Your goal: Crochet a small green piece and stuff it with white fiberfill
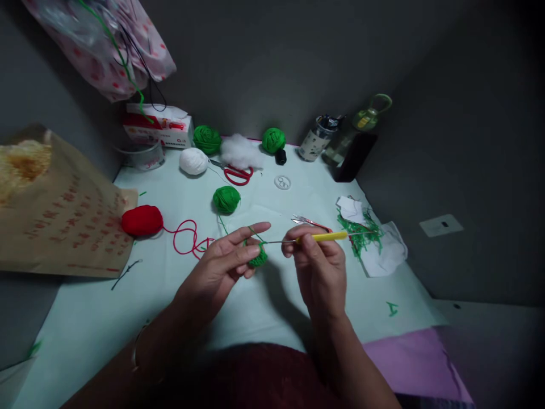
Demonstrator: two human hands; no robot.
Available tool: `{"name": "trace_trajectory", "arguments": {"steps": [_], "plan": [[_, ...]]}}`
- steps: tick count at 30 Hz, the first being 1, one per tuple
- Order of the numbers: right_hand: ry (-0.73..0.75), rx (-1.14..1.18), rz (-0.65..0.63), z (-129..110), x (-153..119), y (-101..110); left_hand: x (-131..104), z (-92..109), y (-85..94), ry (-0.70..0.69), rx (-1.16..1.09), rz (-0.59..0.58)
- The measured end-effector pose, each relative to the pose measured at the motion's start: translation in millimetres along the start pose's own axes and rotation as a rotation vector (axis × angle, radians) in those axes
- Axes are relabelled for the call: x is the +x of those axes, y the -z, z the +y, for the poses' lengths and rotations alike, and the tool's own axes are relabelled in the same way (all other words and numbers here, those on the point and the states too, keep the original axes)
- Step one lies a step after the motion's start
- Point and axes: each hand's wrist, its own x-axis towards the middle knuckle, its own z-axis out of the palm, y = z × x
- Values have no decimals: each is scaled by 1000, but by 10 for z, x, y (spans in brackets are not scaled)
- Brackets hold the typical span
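Between the thumb and fingers of my left hand [227,258] is a small green crochet piece [258,257]. Green yarn runs over the raised left index finger and back to a green yarn ball [226,199] on the table. My right hand [319,264] is closed around a crochet hook [326,236] with a yellow handle. The hook's thin metal shaft points left, its tip at the upper edge of the green piece. Both hands are held above the table, a short gap apart.
Red yarn [142,220] lies left beside a paper bag [76,221]. Behind are red-handled scissors [238,175], white yarn [193,162], stuffing [240,152] and a pen holder [315,139]. Thread snips [310,222] and green yarn scraps [361,241] lie to the right.
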Motion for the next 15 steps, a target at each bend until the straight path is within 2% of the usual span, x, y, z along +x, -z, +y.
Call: {"name": "trace_trajectory", "arguments": {"steps": [4, 6, 12, 15], "plan": [[8, -93, -76, 36, -27, -26, -36, -52, -49, -77, 184, 27], [-7, -109, -63, 54, -36, -27, -54, -59, -66, -104, 243, 38], [-139, 62, -3, 23, 3, -15, -72, -26, -26, -147, 321, 105], [-120, 61, -7, -1, 13, -10, -71, -26, -10, -164, 337, 113]]}}
